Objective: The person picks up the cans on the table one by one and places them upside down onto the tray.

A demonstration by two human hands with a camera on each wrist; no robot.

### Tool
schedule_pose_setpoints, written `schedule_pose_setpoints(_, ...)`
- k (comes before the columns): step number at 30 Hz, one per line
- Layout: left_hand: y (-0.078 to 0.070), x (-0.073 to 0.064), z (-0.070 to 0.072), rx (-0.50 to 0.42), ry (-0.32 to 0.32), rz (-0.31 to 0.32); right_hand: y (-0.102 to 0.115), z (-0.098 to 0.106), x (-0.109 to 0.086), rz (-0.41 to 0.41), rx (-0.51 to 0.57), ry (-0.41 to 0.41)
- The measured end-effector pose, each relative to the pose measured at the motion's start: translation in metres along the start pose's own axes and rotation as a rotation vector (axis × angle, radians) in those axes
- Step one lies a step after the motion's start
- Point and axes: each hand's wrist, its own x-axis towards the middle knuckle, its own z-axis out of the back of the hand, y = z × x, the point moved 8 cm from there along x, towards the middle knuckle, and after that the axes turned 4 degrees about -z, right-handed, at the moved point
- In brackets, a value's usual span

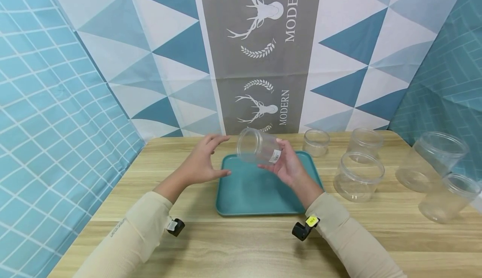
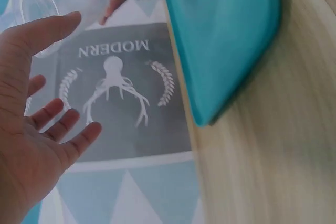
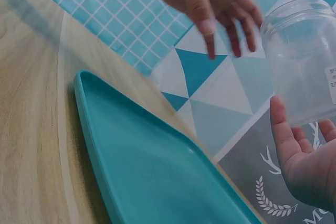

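Note:
My right hand (image 1: 289, 165) grips a clear plastic jar (image 1: 260, 147) near its base, above a teal tray (image 1: 248, 196). The jar is tilted on its side with its rim toward the left, and a small white label (image 3: 332, 83) shows near the base. My left hand (image 1: 199, 163) is held up just left of the jar, thumb and fingers spread apart, nothing between them. A gap separates that hand from the jar's rim in the head view. In the left wrist view the thumb (image 2: 52, 31) overlaps the jar (image 2: 39, 3).
Several clear containers stand on the wooden table (image 1: 241, 244) to the right: a small low one (image 1: 316, 144) at the back, a wide one (image 1: 359, 179) beside the tray, and a tall one (image 1: 429, 160) farther right. Patterned cloths hang behind and at both sides.

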Motion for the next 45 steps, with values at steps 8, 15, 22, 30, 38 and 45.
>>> schedule_pose_setpoints(8, 0.038, -0.021, -0.016, 0.018, 0.063, 0.231, 0.006, 0.003, 0.002, -0.003, -0.074, 0.002)
schedule_pose_setpoints(15, 0.064, -0.036, -0.027, 0.036, 0.063, 0.422, 0.017, 0.001, 0.002, 0.042, -0.165, 0.031)
schedule_pose_setpoints(22, 0.083, -0.051, -0.043, -0.054, 0.152, 0.618, 0.024, 0.003, 0.002, 0.065, -0.248, 0.052)
schedule_pose_setpoints(30, 0.09, -0.064, -0.066, -0.334, 0.196, 0.763, 0.036, 0.008, 0.006, 0.105, -0.293, 0.013)
schedule_pose_setpoints(38, 0.085, -0.064, -0.079, -0.419, 0.21, 0.783, 0.044, 0.009, 0.011, 0.116, -0.402, -0.032)
schedule_pose_setpoints(45, 0.083, -0.063, -0.089, -0.534, 0.217, 0.817, 0.042, 0.004, 0.017, 0.093, -0.538, -0.035)
